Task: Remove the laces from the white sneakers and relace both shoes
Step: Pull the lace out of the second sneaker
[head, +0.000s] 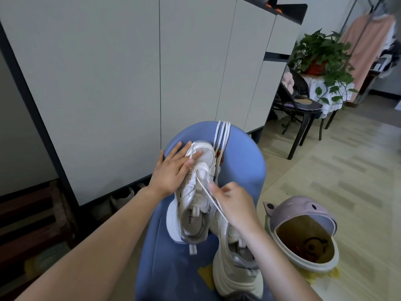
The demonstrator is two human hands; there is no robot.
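Observation:
A white sneaker [198,187] lies on a blue padded seat [238,161], toe pointing away. My left hand [171,170] lies flat with straight fingers on its toe and left side. My right hand [230,203] pinches a white lace [206,192] that runs from the front eyelets back over the tongue. A second white sneaker [236,263] lies nearer me, partly under my right forearm. Several loose lace strands [221,135] hang over the seat's far edge.
A lilac frog-shaped bin [303,233] stands open on the floor to the right. Grey cabinet doors [108,83] fill the left and back. A black chair [301,109] and a potted plant [321,55] stand at the back right.

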